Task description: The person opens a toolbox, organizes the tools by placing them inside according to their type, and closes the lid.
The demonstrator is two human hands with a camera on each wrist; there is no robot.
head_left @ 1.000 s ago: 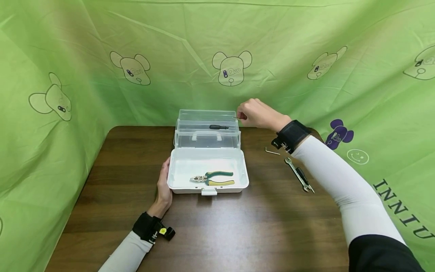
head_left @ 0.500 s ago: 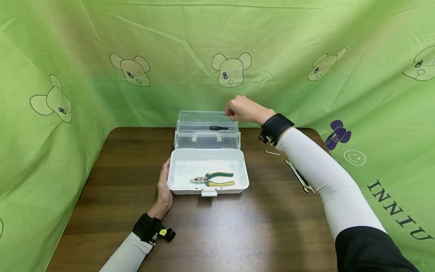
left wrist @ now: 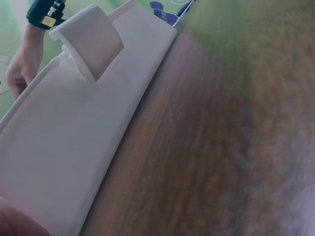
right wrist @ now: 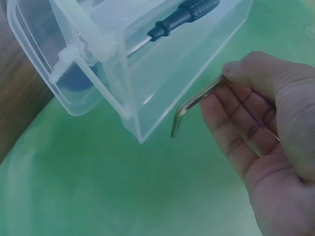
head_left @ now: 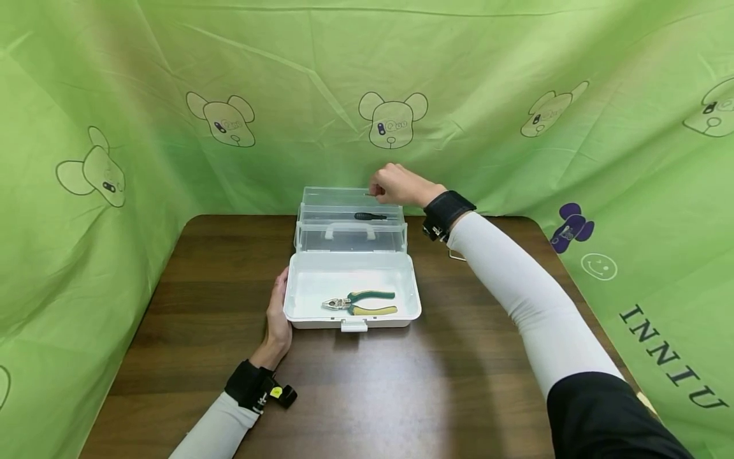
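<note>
My right hand [head_left: 399, 185] pinches an L-shaped hex key [right wrist: 199, 96] between thumb and fingers. In the right wrist view its short bent end hangs just beside the clear upper tray [right wrist: 162, 93]. A black-handled screwdriver [head_left: 369, 216] lies in one of the tiers. My left hand [head_left: 278, 322] rests along the left side of the white toolbox [head_left: 289, 287], its fingers straight against the wall. Pliers [head_left: 361, 303] with green and yellow handles lie in the bottom compartment.
A second hex key [head_left: 457, 256] lies on the wooden table [head_left: 229, 268], partly behind my right sleeve [head_left: 533, 293]. The front latch [head_left: 353, 326] sticks out from the box. A green printed cloth [head_left: 287, 115] hangs close behind the raised tiers.
My right hand has moved left with the hex key, from the right end of the top tier to over it. The sleeve now covers the wrench on the table. My left hand stays put.
</note>
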